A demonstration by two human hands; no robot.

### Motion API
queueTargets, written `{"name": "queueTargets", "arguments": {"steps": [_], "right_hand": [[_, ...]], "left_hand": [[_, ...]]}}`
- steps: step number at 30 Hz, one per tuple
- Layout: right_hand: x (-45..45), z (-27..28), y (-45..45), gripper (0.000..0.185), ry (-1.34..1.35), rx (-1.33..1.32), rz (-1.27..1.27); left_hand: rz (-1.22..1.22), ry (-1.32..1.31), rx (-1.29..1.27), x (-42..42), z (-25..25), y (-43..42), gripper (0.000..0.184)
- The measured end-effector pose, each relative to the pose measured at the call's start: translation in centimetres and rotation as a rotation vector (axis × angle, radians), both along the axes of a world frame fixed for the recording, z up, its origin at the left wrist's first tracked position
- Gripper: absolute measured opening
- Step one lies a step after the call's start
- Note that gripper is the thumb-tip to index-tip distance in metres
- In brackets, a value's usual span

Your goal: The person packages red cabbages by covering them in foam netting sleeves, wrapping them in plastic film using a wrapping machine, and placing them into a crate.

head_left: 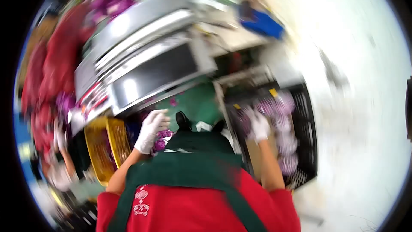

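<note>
My left hand (153,129), in a white glove, hangs beside the yellow basket with nothing seen in it. Its fingers are loosely bent and a little apart. Inside the black crate (312,135) on my right is my gloved right hand (259,126). Its fingers are on a purple-and-white striped packet (244,122), apparently gripping it; blur hides the fingertips. More striped packets (286,145) lie in a row along the crate's right side. Brown cardboard (255,157) shows below my right wrist.
A yellow basket (99,152) with packets stands at my left. Ahead is a metal machine with a dark panel (156,75). Red sacks (64,56) and another person's gloved hand (59,134) are at far left. A blue object (264,25) sits on a table. Purple wrappers (162,139) lie near my feet.
</note>
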State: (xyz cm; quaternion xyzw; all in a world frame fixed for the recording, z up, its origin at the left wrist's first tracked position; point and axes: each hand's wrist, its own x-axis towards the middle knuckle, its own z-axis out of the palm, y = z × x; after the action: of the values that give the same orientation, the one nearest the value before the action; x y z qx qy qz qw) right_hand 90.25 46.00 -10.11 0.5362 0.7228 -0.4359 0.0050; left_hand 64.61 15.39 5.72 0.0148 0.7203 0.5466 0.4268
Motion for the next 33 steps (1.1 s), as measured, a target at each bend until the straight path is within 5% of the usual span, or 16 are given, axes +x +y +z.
{"name": "queueTargets", "arguments": {"steps": [1,2,3,5,8,12,16,17,19,20,21,23,27,30,33], "right_hand": [[-0.5,0.7,-0.9,0.027,0.389,-0.086,-0.333],[-1.4,2.9,-0.7,0.022,0.343,0.373,-0.079],[-2.4,2.0,0.2,0.023,0.648,0.332,-0.128],[-5.4,8.7,-0.9,0.024,0.47,0.652,0.05],[-11.7,10.9,-3.9,0.029,0.661,0.403,0.106],[-21.9,12.9,-9.2,0.045,0.56,0.029,-0.257],[-26.6,2.7,-4.6,0.046,0.643,0.048,-0.351],[-27.9,2.1,-5.3,0.044,0.532,0.394,-0.414],[-29.6,1.7,-5.1,0.041,0.66,0.299,-0.576],[-29.9,1.8,-5.2,0.04,0.636,0.307,-0.651],[-29.6,1.0,-4.8,0.04,0.645,0.349,-0.651],[-29.3,0.3,-4.2,0.039,0.648,0.415,-0.652],[-31.9,2.4,-4.7,0.038,0.586,0.444,-0.632],[-34.8,5.4,-4.2,0.038,0.569,0.466,-0.58],[-37.5,9.0,-3.1,0.037,0.556,0.494,-0.493]], "left_hand": [[0.054,0.04,0.046,-0.2,0.0,-0.9,0.032],[0.12,0.088,0.089,-0.6,-0.1,-1.9,0.031],[0.177,0.161,0.145,-1.0,0.5,-2.6,0.03],[0.244,0.291,0.188,-2.2,1.2,-3.5,0.028],[0.42,0.388,0.304,-5.9,0.4,-7.7,0.025],[0.773,0.578,0.346,-14.0,0.2,-14.6,0.024],[1.079,0.743,0.14,-25.1,-0.2,-25.6,0.046],[1.115,0.912,-0.054,-28.9,-4.0,-29.7,0.058],[1.2,0.769,0.177,-35.5,-6.5,-36.1,0.075],[1.169,1.024,-0.381,-38.7,-7.9,-39.8,0.08],[1.093,0.931,-0.712,-40.2,-5.2,-41.6,0.085],[1.016,1.112,-0.895,-45.3,-4.5,-45.9,0.092],[0.863,0.877,-1.246,-52.9,-6.0,-49.6,0.105],[0.932,0.569,-1.028,-54.8,-8.3,-50.7,0.112],[1.121,0.663,-0.831,-54.7,-10.8,-53.3,0.097]]}}
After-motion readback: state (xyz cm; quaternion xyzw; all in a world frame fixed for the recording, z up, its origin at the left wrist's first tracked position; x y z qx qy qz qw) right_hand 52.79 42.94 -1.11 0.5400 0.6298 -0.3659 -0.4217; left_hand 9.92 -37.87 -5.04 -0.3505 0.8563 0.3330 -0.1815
